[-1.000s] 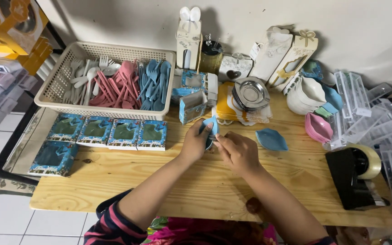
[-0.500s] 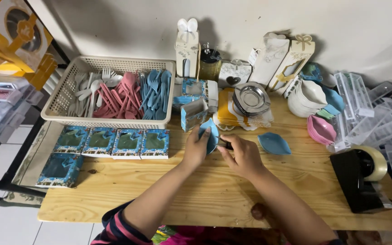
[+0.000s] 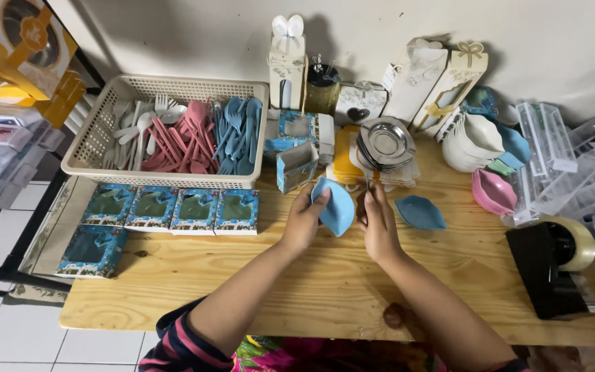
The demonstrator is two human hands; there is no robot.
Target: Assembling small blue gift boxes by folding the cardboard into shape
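Above the middle of the wooden desk (image 3: 173, 289), both hands now hold one blue leaf-shaped dish (image 3: 335, 205), which stands more upright and shows more of its hollow face than half a second ago. The left hand (image 3: 304, 222) has its fingers closed on the dish's left edge. The right hand (image 3: 378, 222) sits at its right edge, fingers curled; whether they grip it I cannot tell. The dish is smooth, pale blue plastic, pointed at its upper tip. A second blue dish (image 3: 419, 213) lies flat just right of the right hand, unmoved.
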